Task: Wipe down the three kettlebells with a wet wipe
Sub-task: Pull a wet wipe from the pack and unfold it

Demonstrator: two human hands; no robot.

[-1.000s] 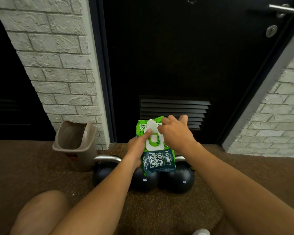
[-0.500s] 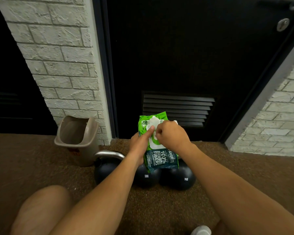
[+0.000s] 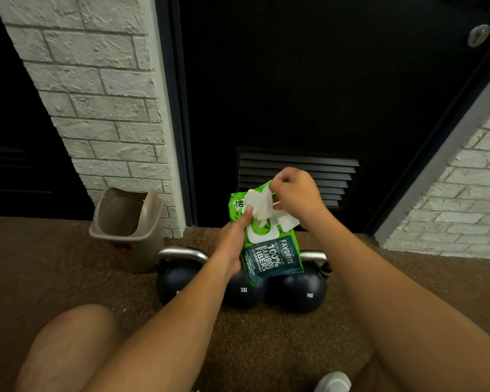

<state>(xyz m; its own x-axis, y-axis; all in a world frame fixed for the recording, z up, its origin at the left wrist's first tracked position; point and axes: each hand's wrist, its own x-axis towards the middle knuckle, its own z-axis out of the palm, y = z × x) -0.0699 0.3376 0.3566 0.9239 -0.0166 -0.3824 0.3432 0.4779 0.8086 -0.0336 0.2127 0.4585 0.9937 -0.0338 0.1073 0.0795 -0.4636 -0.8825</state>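
Both forearms bare, no sleeves in view. No watch, rings or bands visible on left hand (image 3: 232, 244) or right hand (image 3: 296, 193). Left knee (image 3: 68, 343) bare at near left, no trouser fabric over it. Near bottom edge, right of centre: rounded toe of a shoe (image 3: 333, 381), light grey/white, only the tip showing, rest cut off by frame. Nothing else of the clothing can be made out.

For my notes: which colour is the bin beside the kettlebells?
The bin is beige, seen best in the head view, the only one.
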